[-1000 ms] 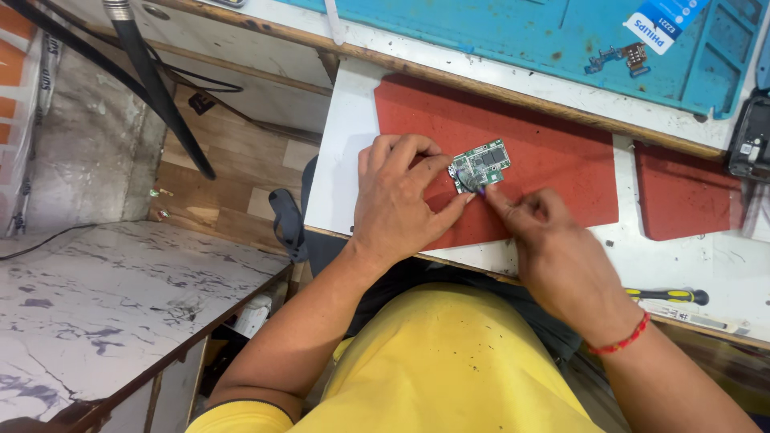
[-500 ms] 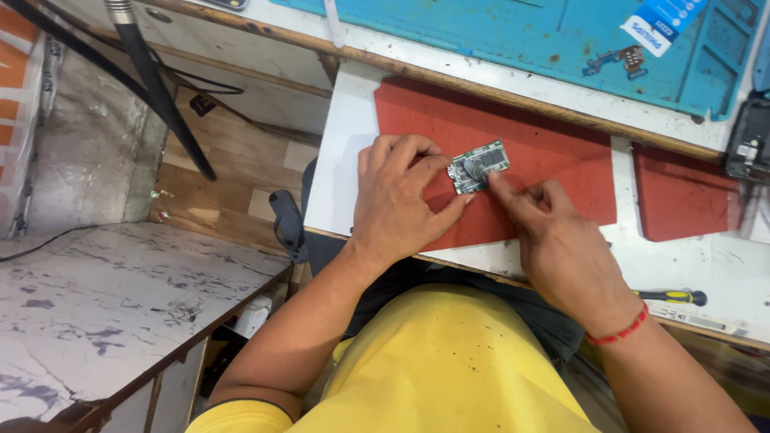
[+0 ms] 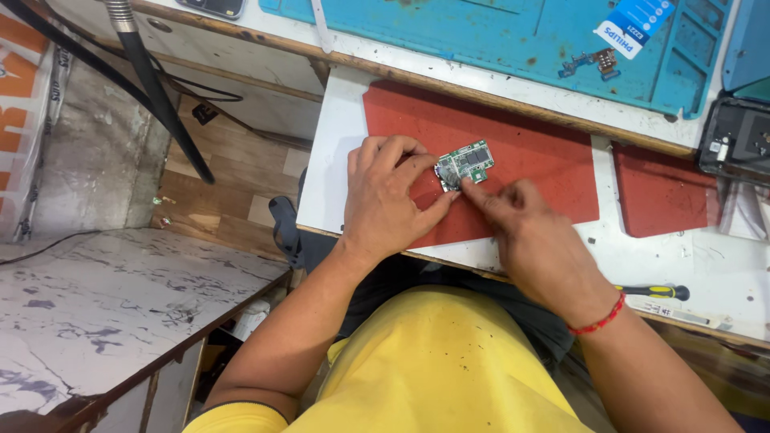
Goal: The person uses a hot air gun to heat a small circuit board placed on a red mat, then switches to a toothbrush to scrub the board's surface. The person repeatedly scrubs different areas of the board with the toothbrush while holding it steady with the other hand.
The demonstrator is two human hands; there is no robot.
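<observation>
Board [image 3: 465,163], small and green, sits on the red mat [image 3: 545,152] between both hands. Left hand [image 3: 389,200] fingers pinch its near-left edge; right hand [image 3: 529,232] forefinger presses its lower edge, other fingers curled. Screwdriver [image 3: 654,292] lies on the worktop [image 3: 690,256] beyond the right wrist.

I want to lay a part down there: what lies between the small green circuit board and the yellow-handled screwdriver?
In the head view, the right hand lies between the circuit board and the screwdriver, over red mat and white tabletop.

Matt red rubbery mat [image 3: 529,152], green circuit board [image 3: 465,163] with shiny metal parts, worn painted wooden bench [image 3: 337,152]
</observation>
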